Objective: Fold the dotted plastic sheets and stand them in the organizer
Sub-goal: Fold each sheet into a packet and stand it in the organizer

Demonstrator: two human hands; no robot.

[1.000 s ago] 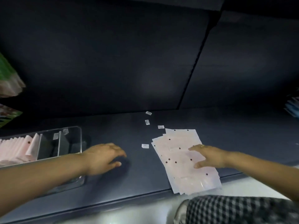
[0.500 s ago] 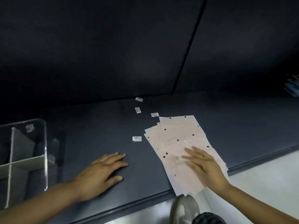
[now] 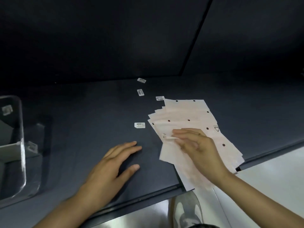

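A fanned stack of pale pink dotted plastic sheets (image 3: 185,116) lies on the dark shelf at the right, its near end hanging over the front edge. My right hand (image 3: 195,145) is on the stack and pinches the left edge of the top sheet between thumb and fingers, so that edge curls up. My left hand (image 3: 113,165) lies flat on the bare shelf left of the stack, fingers straight, holding nothing. The clear organizer (image 3: 21,145) stands at the far left, cut off by the frame, with a white divider inside.
Several small white barcode labels (image 3: 139,125) lie scattered on the shelf behind and left of the stack. A dark back wall rises behind the shelf. Below the front edge are a pale floor and a grey shoe (image 3: 187,209).
My right hand has gone from lying flat on the stack to pinching the top sheet's edge and lifting it. The view has shifted right, so less of the organizer shows.
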